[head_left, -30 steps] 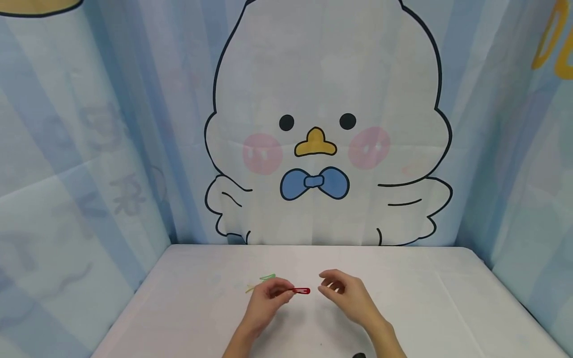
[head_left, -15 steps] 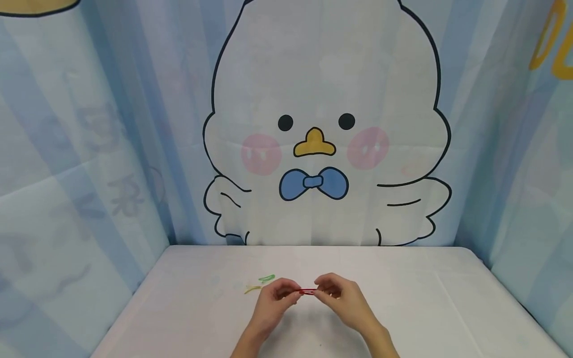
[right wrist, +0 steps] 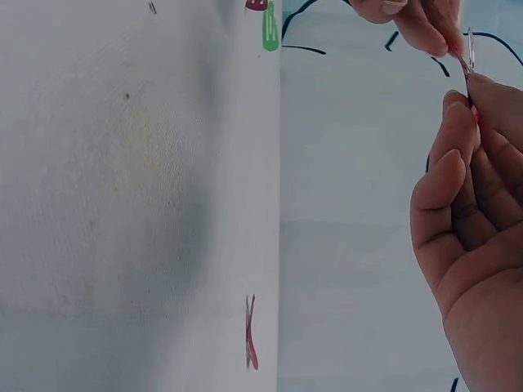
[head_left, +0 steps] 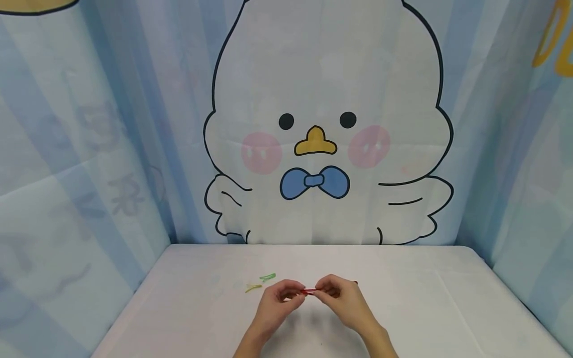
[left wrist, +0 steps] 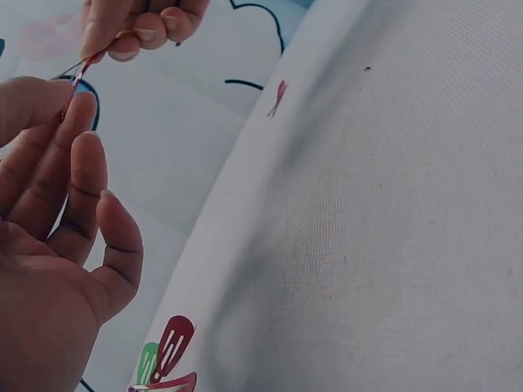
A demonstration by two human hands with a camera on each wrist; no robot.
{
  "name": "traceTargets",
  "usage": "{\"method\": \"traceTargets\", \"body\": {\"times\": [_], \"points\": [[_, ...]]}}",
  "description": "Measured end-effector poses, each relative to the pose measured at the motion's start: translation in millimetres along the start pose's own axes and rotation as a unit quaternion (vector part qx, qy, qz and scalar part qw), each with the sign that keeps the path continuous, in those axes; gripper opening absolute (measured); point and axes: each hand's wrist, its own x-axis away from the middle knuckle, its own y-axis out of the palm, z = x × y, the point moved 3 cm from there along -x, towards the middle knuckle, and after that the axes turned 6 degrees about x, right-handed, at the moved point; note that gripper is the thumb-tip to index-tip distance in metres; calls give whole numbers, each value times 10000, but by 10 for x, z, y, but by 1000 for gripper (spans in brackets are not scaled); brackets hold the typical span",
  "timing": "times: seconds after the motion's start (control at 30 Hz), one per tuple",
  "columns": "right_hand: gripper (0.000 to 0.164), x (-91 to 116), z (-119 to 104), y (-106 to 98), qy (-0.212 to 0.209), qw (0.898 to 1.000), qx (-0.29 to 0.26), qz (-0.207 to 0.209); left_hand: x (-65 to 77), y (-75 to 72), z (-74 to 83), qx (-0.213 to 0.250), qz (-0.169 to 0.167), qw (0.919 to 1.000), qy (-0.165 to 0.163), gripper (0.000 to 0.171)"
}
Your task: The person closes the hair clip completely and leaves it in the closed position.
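A red snap hair clip (head_left: 310,292) is held between both hands above the white table. My left hand (head_left: 278,304) pinches one end between thumb and fingers, and my right hand (head_left: 341,300) pinches the other. In the left wrist view, a thin metal strip stands apart from the clip's red body (left wrist: 79,73); the right wrist view also shows this strip away from the clip (right wrist: 469,69). Fingertips cover both ends. A green hair clip (head_left: 267,276) and a yellow one (head_left: 253,288) lie on the table left of my left hand.
Another red hair clip (right wrist: 252,333) lies on the table (head_left: 429,308) beyond my right hand, mostly hidden in the head view. A dark red clip (left wrist: 174,347) lies by the green one in the left wrist view. Patterned curtains (head_left: 80,199) enclose the table's back and sides.
A second ago only my left hand held the red hair clip, its right end free. My right hand then moved left and took that end. Since then both hands have barely shifted.
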Motion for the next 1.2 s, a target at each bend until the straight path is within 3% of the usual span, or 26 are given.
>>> {"method": "traceTargets", "body": {"times": [0.17,0.33,0.47,0.77,1.2], "points": [[7,-3,-3,-5,-83,9999,51,27,-7,6,-25,-232,0,9997,88,19],[7,-4,-15,-1,-159,9999,26,56,-27,22,-64,-381,215,9990,29,13],[7,-7,-24,6,-243,9996,-15,118,-19,33,-30,-414,375,9984,46,12],[5,-2,-26,44,-12,9998,30,205,2,44,18,-417,642,9970,78,12],[7,-7,-23,90,-237,9987,133,420,-9,43,-3,-434,805,9958,24,6]]}}
